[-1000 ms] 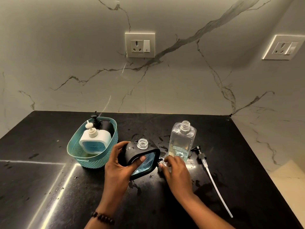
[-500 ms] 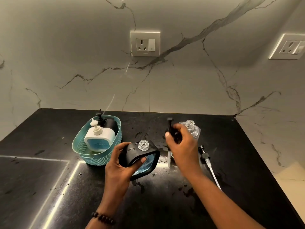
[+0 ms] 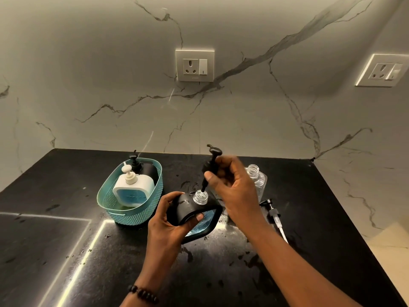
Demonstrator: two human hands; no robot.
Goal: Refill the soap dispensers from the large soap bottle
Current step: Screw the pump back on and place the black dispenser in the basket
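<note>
Recapping step, by the look of it. Left hand (image 3: 170, 220) grips black dispenser (image 3: 194, 214), tilted on worktop (image 3: 309, 251) just right of teal basket (image 3: 132, 209). Right hand (image 3: 232, 185) pinches black pump (image 3: 210, 167), tube tip at open neck. Next: feed tube straight, screw down. Large bottle (image 3: 257, 180) uncapped behind the dispenser.

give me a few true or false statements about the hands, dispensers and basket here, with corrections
1. The left hand grips the black dispenser. True.
2. The right hand is empty. False: it pinches a black pump over the dispenser's open neck.
3. The teal basket holds a white dispenser. True.
4. The clear bottle is capped. False: its neck is open, and a second pump lies on the counter beside it.
</note>
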